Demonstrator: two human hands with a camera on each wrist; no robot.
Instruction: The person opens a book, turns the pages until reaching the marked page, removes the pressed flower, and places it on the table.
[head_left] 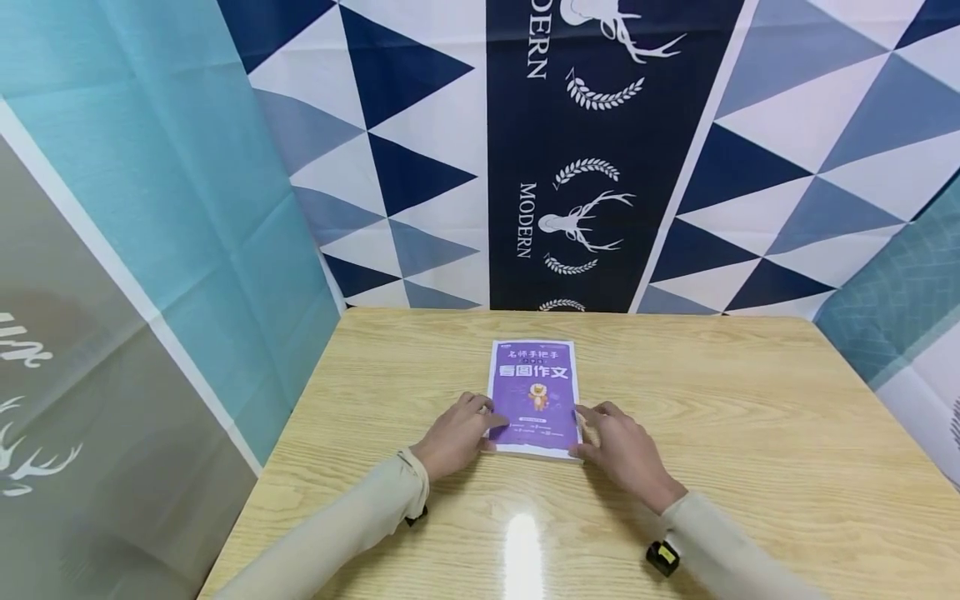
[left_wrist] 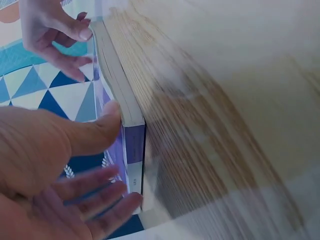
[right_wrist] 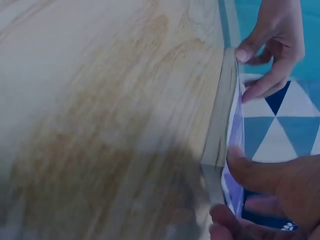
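Note:
A thick purple paperback book (head_left: 534,392) with white borders, Chinese lettering and a small cartoon lion lies flat on the wooden table. At its left side is my left hand (head_left: 459,432); in the left wrist view the thumb touches the near cover edge, with the loose fingers (left_wrist: 107,205) beside the spine. My right hand (head_left: 626,446) is at the right side, its thumb by the near corner and its fingertips (right_wrist: 223,217) along the page edge. Both hands appear to touch the book without wrapping round it. The book's underside is hidden.
The wooden table (head_left: 720,417) extends on both sides of the book. Patterned cloth (head_left: 420,150) with triangles and deer heads hangs behind it, and a blue and grey cloth (head_left: 187,208) hangs at the left. A bright reflection lies on the near tabletop.

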